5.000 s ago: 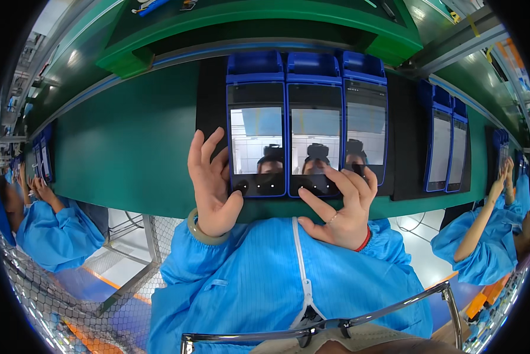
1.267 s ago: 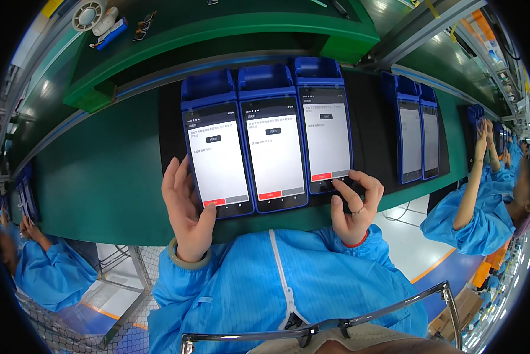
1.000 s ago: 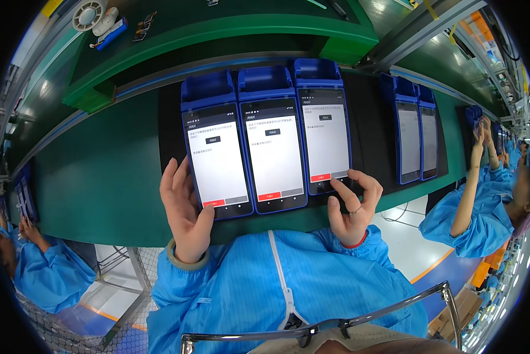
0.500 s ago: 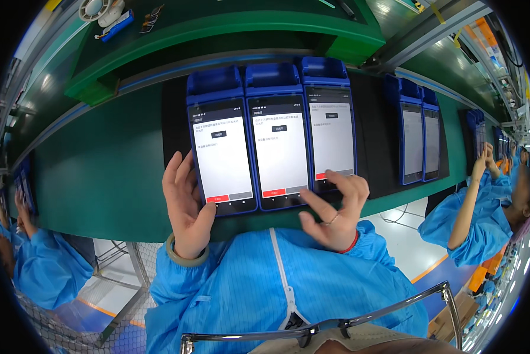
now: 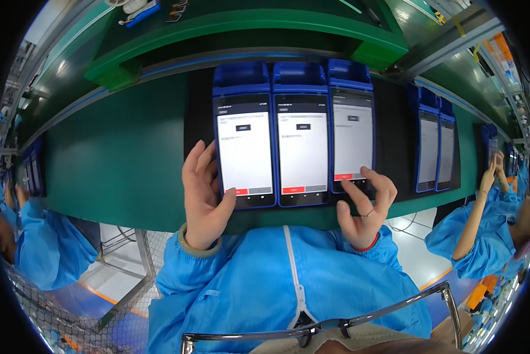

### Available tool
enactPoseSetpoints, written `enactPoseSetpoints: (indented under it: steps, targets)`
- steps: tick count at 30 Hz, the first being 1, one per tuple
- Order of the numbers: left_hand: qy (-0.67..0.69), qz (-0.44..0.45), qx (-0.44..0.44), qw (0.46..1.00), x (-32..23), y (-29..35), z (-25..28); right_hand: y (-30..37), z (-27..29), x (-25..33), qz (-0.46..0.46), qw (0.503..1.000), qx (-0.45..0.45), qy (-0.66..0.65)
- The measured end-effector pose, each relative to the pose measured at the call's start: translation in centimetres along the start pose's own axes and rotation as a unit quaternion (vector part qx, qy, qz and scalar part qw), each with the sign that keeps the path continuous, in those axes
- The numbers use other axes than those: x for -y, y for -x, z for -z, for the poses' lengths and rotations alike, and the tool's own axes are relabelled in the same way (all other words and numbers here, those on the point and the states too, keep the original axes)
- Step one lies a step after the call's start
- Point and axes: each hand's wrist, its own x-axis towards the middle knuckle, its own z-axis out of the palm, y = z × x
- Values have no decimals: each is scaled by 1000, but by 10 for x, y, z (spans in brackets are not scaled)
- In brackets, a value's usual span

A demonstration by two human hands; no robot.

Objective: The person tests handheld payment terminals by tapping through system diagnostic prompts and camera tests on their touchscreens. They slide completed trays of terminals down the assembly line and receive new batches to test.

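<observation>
Three blue handheld terminals with lit touchscreens lie side by side in front of me: a left terminal (image 5: 245,159), a middle terminal (image 5: 303,156) and a right terminal (image 5: 352,141). My left hand (image 5: 204,197) rests along the left terminal's left edge. Its thumb lies over the red button at the screen's lower left, and its fingers are loosely bent and apart. Above the right terminal's lower edge is my right hand (image 5: 368,209), fingers spread, with the index fingertip at that screen's red button. Whether the fingertip presses cannot be told. No finger covers the middle terminal.
A black mat (image 5: 390,135) lies under the terminals on the green bench (image 5: 111,159). Two more blue terminals (image 5: 433,141) lie to the right. A raised green shelf (image 5: 247,35) runs behind. Co-workers in blue smocks sit at both sides, the right one (image 5: 477,230) handling a terminal.
The view has shifted, so the bench sits further right. My right hand's index finger has moved from the middle terminal's lower right to the right terminal's red button. The right screen looks greyer.
</observation>
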Motion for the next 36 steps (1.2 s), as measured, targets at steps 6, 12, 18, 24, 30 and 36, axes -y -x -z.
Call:
enactPoseSetpoints:
  steps: [6,12,18,24,30,36]
  targets:
    - [19,7,-7,1000,-3,-1,4,8,8,-20,-65,995,-66,21]
    - [4,7,-6,1000,-1,-1,5,11,7,-20,-91,994,-61,5]
    - [12,4,8,1000,0,0,7,14,4,-21,-53,997,-56,-6]
    - [39,10,34,999,0,-2,10,16,3,-19,-9,999,-51,0]
    - [35,3,27,999,1,0,12,13,3,-16,4,999,-37,6]
    - [54,6,52,997,-2,-3,12,13,5,-15,0,999,-36,-1]
